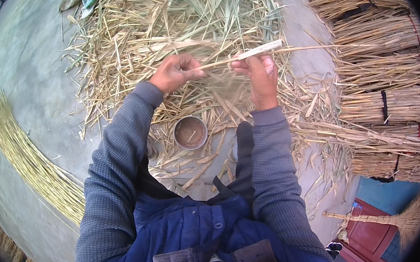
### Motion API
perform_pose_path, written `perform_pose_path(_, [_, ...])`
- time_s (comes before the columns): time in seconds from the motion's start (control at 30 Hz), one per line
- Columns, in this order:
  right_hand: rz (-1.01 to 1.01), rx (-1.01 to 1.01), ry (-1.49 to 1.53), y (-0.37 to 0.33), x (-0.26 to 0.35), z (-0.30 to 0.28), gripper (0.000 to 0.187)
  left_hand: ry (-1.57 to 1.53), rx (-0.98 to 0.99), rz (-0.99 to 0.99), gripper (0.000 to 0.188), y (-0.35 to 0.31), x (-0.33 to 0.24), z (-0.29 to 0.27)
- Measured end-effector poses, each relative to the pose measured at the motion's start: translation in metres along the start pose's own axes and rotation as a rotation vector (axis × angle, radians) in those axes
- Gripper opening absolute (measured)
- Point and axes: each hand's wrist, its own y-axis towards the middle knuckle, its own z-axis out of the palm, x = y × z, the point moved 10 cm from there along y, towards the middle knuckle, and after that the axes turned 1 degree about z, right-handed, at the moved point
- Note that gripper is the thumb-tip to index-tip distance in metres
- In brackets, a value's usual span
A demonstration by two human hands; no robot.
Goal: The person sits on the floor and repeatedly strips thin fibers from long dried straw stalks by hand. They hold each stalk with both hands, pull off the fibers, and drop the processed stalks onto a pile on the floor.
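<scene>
A long, thin reed stalk (309, 47) lies roughly level across both of my hands and reaches out to the right, toward the bundles. My left hand (176, 73) pinches its left end between thumb and fingers. Farther right, my right hand (262, 79) has its fingers closed around the stalk. A short, pale, flat stick (262, 49) also sits in the right hand, pointing up to the right; whether it is a tool or a split piece of cane I cannot tell. Beneath the hands spreads a heap of dry leaves and husks (133, 51), greener at the far side.
A round metal tin (182, 128) stands between my legs, a small piece inside. Tied reed bundles (381, 44) are stacked along the right. Thin yellow-green stalks (31, 156) lie at left on the concrete floor (44, 87). A broom (386, 218) and a red box (369, 232) are lower right.
</scene>
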Motion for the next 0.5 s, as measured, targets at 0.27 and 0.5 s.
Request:
perform_pose_path(0.27, [0.012,-0.009,-0.010,-0.002,0.004,-0.002,0.015,-0.322,-0.093,-0.118,0.017,0.003,0.005,0.002])
perform_pose_path(0.5, [0.055,0.043,-0.044,0.001,-0.004,-0.003,0.013,-0.356,-0.284,-0.071,0.015,-0.002,0.003,-0.025])
